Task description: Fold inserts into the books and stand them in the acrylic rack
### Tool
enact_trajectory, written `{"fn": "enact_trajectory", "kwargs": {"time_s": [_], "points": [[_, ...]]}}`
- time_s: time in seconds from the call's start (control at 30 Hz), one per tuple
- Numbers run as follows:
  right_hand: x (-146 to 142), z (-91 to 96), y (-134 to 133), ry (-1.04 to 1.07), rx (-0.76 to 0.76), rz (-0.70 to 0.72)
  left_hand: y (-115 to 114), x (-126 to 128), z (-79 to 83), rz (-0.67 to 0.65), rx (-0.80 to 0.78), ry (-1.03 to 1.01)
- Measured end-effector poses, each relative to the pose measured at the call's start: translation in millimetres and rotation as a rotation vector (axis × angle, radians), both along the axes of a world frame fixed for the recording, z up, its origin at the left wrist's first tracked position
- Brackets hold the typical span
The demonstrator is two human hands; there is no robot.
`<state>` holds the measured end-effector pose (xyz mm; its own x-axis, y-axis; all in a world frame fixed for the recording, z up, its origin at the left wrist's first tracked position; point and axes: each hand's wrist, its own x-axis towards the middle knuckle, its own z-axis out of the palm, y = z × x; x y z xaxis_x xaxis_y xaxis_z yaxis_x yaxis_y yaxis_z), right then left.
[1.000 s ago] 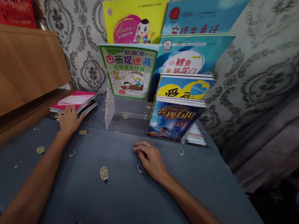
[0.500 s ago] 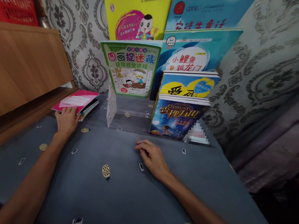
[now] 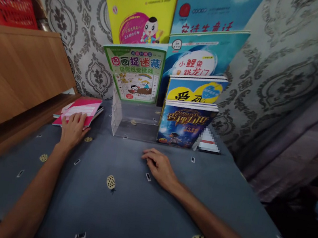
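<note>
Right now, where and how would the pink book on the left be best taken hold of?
Probably by its near right corner, the left hand coming from the near side and pinching above and below. The pink book lies broad face up on other books, with that corner toward the person and the wooden panel close on its left.

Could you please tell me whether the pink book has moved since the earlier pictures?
Yes; the near edge of the pink book now sits slightly nearer the person, judged against the clear stand.
</note>
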<state>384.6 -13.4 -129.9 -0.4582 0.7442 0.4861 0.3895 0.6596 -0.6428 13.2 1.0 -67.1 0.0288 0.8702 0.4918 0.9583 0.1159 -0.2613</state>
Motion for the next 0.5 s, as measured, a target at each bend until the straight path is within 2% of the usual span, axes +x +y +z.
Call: {"fn": "enact_trajectory", "kwargs": {"time_s": [0.2,0.5], "points": [[0.8,-1.2,0.4,0.014,-0.012,0.011,-2.5,-9.4,-2.5,0.038,-0.071,-0.081],[0.3,-0.5,0.1,-0.004,-0.007,0.011,-23.9,21.1,6.9,0.073,-0.141,0.042]]}}
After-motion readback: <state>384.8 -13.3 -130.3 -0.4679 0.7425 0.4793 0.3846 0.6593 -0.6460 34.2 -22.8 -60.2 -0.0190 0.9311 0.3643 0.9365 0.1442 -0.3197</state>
